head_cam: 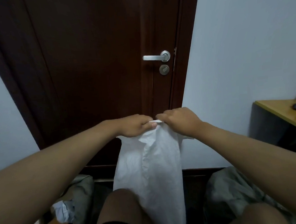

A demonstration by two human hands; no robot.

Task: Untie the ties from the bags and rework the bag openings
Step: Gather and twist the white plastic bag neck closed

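Left hand (136,125) and right hand (180,121) both pinch top of white bag (152,171). Tie not seen. Opening not yet spread. Other bags wait.

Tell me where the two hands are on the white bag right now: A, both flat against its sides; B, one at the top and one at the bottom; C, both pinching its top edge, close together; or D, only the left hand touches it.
C: the left hand and the right hand sit close together, both pinching the top edge of the white bag, which hangs down below them.
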